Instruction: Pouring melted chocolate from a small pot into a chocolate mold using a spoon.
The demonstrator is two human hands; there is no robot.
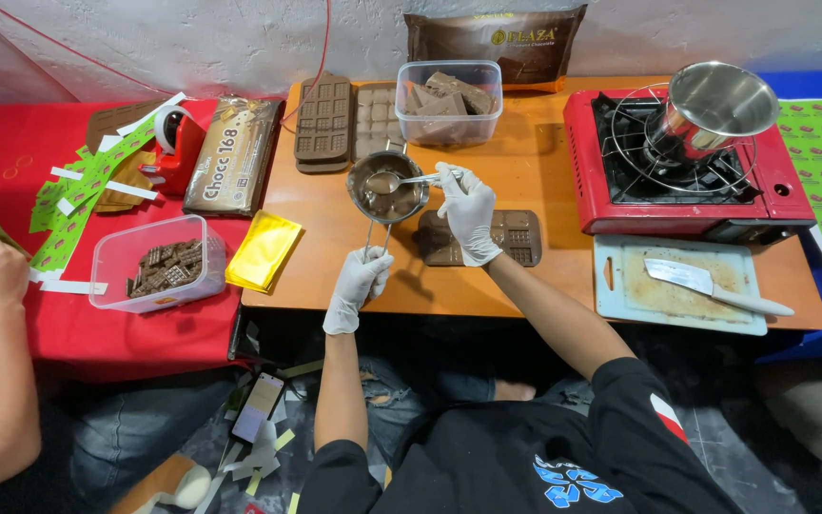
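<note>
step: spooning melted chocolate from pan (387,187) | left hand (358,282) clenched on pan handle, pan held above tabletop (525,171) | right hand (468,211) gripping spoon (401,179) in pan | mould (516,238) just under right hand | next, my read: carry spoon level to mould cavities, avoid drips

Beside the red stove (687,181), two clear tubs (449,100), three chocolate moulds (323,119), one knife (711,284) and two gloved hands (468,211) are counted.
</note>
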